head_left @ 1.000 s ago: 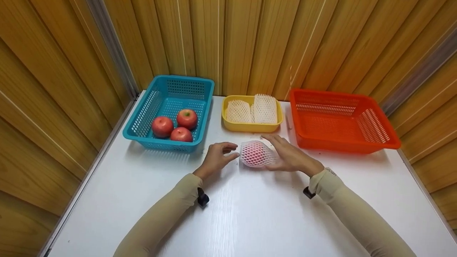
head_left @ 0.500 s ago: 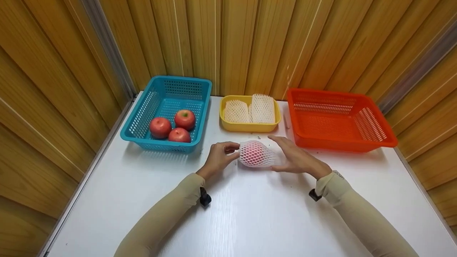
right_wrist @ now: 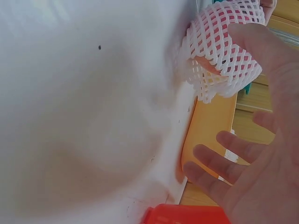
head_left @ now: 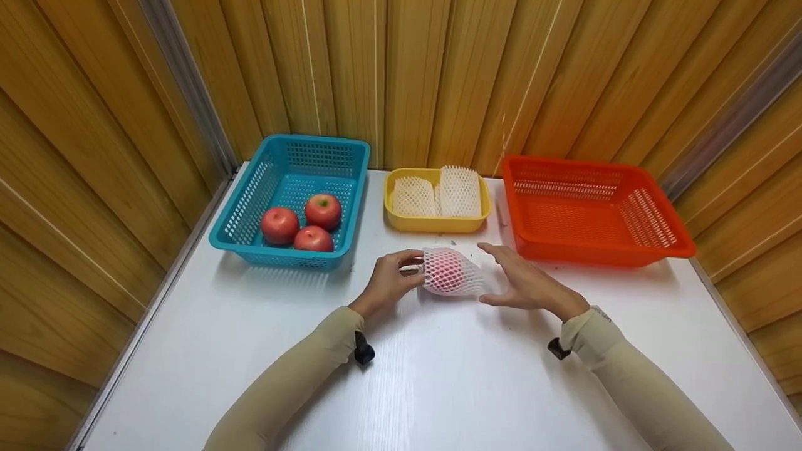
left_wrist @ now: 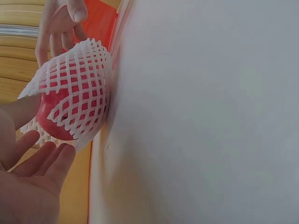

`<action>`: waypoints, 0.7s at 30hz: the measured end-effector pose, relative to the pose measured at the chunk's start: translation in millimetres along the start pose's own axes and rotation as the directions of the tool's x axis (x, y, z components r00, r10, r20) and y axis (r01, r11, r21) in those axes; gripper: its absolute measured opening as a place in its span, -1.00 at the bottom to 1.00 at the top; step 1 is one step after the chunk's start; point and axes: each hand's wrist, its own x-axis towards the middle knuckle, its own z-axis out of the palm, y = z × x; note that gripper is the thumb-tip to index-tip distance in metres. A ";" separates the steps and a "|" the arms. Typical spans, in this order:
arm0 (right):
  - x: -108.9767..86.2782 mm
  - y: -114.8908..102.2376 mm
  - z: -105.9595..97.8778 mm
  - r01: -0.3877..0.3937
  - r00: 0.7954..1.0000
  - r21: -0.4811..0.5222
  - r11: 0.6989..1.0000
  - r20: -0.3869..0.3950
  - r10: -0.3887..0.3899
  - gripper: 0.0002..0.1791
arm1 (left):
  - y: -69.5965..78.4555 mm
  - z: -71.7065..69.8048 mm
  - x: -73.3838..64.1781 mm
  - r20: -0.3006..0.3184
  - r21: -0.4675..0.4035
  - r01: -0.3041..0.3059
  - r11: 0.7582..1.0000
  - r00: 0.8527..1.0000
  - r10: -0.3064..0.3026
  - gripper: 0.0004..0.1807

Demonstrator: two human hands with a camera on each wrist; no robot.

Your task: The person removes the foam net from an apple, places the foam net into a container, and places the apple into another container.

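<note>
A red apple (left_wrist: 55,108) sits on the white table inside a white foam net (head_left: 470,283), whose loose end narrows to the right. My left hand (head_left: 390,282) holds the net's left end. In the left wrist view, its thumb and fingers (left_wrist: 63,163) lie on either side of the net's mouth, where bare apple skin shows. My right hand (head_left: 529,283) stands apart from the net on the right, fingers and thumb spread, holding nothing. In the right wrist view the net's far end gapes and a little of the apple shows through.
A blue basket (head_left: 362,188) with three apples (head_left: 323,211) stands at the back left. Behind the hands, a yellow tub (head_left: 437,224) holds folded foam nets (head_left: 460,191). To the right is a red basket (head_left: 595,252). Wood-look panels (head_left: 413,81) wall the table's back and sides.
My left hand has moved right, from beside the net onto its left end. The right hand has drawn back to the right, away from the net. The netted apple stays nearly in place.
</note>
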 end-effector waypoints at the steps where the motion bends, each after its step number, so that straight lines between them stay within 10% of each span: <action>1: -1.3 0.8 0.1 -0.004 1.000 -0.001 1.000 -0.001 0.004 0.19 | 0.1 1.3 0.1 0.004 0.001 -0.005 1.000 1.000 0.005 -0.50; 21: -17.1 9.4 -2.0 -0.048 0.999 0.027 0.998 0.006 0.048 0.15 | -4.1 20.3 5.7 0.066 0.083 -0.128 0.988 0.990 0.123 -0.23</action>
